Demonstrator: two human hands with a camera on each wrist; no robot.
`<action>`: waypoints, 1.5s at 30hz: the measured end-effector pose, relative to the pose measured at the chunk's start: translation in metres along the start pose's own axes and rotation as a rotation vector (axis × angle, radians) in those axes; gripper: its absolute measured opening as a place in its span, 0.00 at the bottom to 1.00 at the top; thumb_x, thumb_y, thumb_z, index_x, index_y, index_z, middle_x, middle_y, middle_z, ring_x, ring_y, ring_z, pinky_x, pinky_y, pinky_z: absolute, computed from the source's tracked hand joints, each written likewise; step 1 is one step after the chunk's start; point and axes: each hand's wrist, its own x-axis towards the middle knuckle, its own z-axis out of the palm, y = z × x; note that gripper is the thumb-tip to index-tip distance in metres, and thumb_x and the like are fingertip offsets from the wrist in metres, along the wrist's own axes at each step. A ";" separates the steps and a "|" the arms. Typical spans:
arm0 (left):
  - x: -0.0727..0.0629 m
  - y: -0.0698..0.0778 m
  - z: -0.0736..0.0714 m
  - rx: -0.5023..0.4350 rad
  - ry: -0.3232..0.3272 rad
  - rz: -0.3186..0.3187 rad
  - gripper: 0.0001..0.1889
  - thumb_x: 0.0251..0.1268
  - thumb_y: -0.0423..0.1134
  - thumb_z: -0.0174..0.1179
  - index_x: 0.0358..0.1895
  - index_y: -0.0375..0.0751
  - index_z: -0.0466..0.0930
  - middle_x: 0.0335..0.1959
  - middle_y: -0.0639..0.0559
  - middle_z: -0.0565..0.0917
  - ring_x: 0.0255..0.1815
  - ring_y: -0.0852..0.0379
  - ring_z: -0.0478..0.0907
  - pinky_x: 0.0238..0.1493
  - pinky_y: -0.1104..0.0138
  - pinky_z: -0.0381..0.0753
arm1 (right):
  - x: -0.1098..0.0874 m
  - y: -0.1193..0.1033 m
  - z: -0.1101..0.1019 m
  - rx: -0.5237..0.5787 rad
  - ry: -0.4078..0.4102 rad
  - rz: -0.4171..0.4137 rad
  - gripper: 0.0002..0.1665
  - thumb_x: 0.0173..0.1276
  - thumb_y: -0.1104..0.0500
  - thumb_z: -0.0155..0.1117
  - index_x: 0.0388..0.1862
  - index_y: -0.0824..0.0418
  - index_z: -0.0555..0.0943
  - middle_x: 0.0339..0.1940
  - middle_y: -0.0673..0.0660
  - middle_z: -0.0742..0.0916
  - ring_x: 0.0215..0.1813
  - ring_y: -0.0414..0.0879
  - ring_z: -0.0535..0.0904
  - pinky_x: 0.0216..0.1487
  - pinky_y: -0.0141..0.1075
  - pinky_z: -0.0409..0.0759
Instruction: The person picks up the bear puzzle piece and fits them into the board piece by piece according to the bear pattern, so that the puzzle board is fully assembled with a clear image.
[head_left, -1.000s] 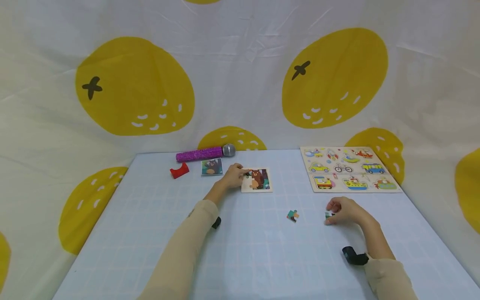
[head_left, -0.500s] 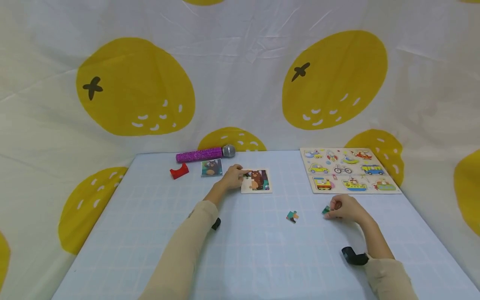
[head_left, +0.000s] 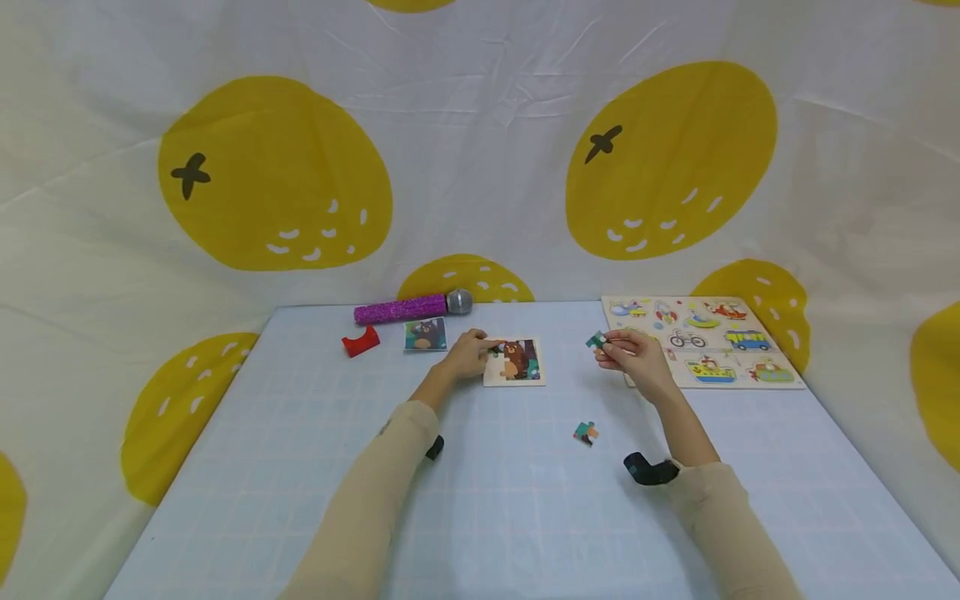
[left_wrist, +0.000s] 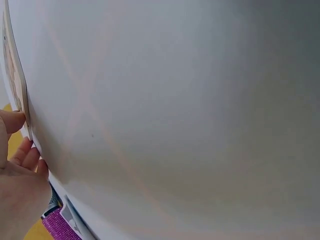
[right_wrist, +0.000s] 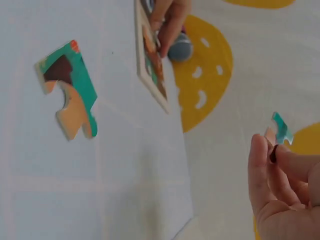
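Observation:
A square jigsaw puzzle board with a brown bear picture lies at the far middle of the table, partly filled, its left side bare wood. My left hand steadies its left edge, index finger reaching over the top; in the left wrist view the thumb and fingertips grip the rim. Right of the board, my right hand pinches a green puzzle piece between thumb and fingers, raised above the table. Another puzzle piece, green, orange and dark brown, lies nearer on the cloth, below the right hand's level.
A picture card lies left of the board, with a purple glitter microphone behind it and a red curved block farther left. At the far right lies a wooden vehicle peg board, partly overlapped by my right hand.
My right hand lifts its puzzle piece off the table at the right and carries it up, left and away toward the bear board. The left hand stays at the board's edge.

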 end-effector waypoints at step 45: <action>0.000 0.000 -0.004 -0.007 -0.016 -0.003 0.23 0.67 0.30 0.48 0.64 0.44 0.71 0.63 0.38 0.68 0.65 0.43 0.64 0.69 0.57 0.61 | 0.047 0.005 0.080 0.105 0.021 0.166 0.07 0.67 0.66 0.57 0.38 0.71 0.76 0.28 0.51 0.78 0.29 0.38 0.74 0.32 0.23 0.78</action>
